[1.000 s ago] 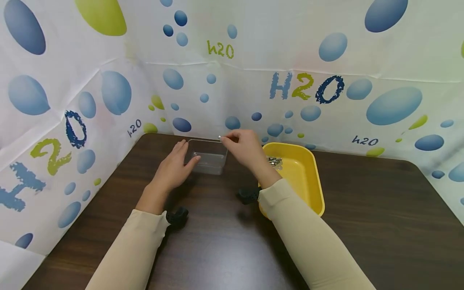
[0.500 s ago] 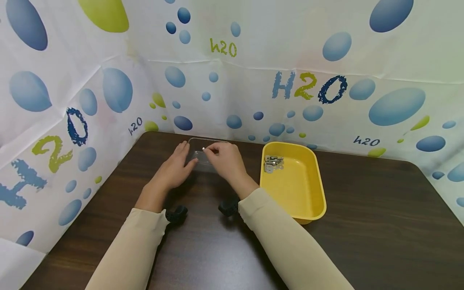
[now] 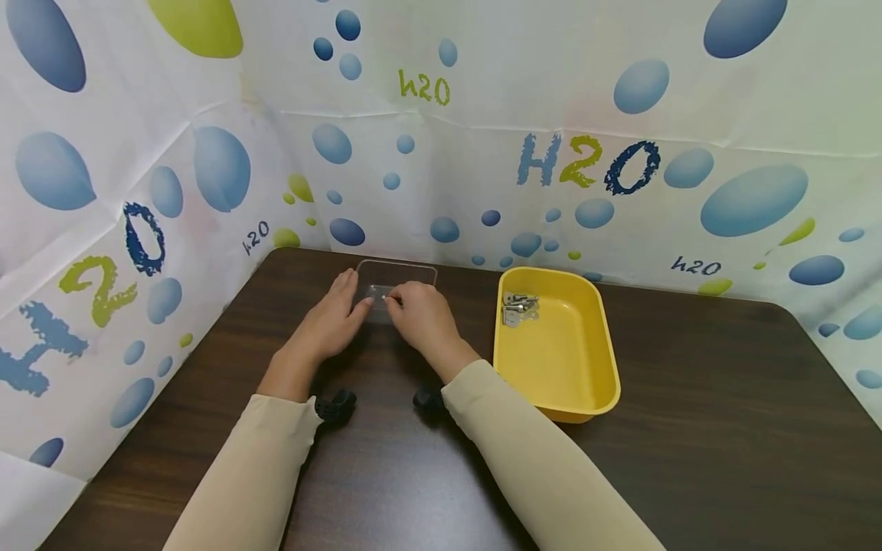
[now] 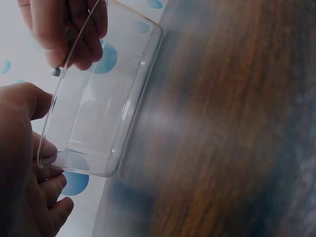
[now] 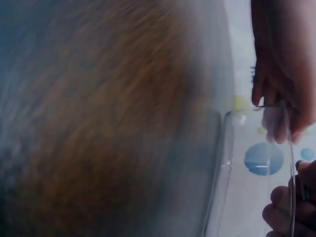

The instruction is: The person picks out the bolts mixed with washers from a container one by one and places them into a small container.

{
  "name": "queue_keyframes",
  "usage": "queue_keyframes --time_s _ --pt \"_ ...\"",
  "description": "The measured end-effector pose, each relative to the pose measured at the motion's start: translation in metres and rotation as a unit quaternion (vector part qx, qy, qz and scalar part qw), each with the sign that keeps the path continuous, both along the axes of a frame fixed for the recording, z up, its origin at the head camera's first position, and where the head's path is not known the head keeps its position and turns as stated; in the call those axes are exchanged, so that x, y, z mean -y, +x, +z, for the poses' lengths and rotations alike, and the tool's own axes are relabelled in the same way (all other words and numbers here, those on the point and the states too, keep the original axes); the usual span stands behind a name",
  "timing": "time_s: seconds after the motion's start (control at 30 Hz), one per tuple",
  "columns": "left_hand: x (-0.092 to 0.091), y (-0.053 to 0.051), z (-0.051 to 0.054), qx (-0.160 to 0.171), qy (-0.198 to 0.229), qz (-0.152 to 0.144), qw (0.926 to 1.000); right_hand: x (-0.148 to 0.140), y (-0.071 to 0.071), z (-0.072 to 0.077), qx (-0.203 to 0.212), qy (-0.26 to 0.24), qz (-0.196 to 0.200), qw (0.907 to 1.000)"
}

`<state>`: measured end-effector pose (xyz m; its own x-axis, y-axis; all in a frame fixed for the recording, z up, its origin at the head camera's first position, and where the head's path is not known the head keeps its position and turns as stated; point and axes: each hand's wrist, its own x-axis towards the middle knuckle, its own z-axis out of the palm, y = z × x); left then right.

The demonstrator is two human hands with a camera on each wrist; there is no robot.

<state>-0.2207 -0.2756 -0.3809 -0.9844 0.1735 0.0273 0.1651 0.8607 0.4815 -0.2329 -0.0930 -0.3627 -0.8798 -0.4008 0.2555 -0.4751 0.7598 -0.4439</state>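
A clear plastic container [image 3: 397, 264] stands near the table's back edge. My left hand [image 3: 329, 317] holds its left end, thumb toward the front rim and fingers along the outer side, as the left wrist view [image 4: 98, 108] also shows through the container. Over the container's front part, my right hand [image 3: 422, 315] pinches a small metal piece [image 4: 56, 71] between thumb and fingertips. Only its grey end shows, at the rim; its exact kind is hidden. In the right wrist view the same metal piece [image 5: 299, 165] pokes from the fingers.
A yellow tray [image 3: 558, 367] stands to the right of my right hand, with several small shiny metal parts [image 3: 518, 308] in its back left corner. Behind the dark wooden table [image 3: 723, 398] hangs a white sheet [image 3: 468, 84] with blue drops.
My right hand has moved left and down from beside the yellow tray to over the clear container, with the small metal piece in its fingers. The left hand has stayed on the container.
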Motion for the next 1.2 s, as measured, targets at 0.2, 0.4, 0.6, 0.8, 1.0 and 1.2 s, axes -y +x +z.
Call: queue_keyframes --time_s 0.2,0.4,0.6,0.8,1.0,1.2 --pt "-0.0015 0.0017 -0.0002 0.004 0.005 0.005 1.0 0.0027 0.0006 -0.0009 -0.027 0.057 -0.003 0.998" --pt "-0.0006 0.0007 -0.001 0.003 0.002 0.004 1.0 0.0049 -0.0001 -0.0001 -0.032 0.071 -0.009 0.9969" --pt "-0.0015 -0.0002 -0.0026 0.0 0.001 0.006 1.0 0.0053 -0.0017 -0.0025 -0.031 0.077 -0.009 0.9965" --pt "-0.0014 -0.0009 -0.0016 0.003 -0.002 0.006 1.0 0.0049 -0.0032 -0.003 -0.033 0.077 0.004 0.9965" --pt "-0.0016 -0.0006 -0.0014 0.004 0.0 0.009 1.0 0.004 -0.0034 -0.0033 -0.031 0.067 0.009 0.9972" --pt "-0.0017 -0.0004 -0.0011 0.001 0.0 0.008 1.0 0.0049 -0.0048 -0.0039 -0.026 0.077 0.01 0.9966"
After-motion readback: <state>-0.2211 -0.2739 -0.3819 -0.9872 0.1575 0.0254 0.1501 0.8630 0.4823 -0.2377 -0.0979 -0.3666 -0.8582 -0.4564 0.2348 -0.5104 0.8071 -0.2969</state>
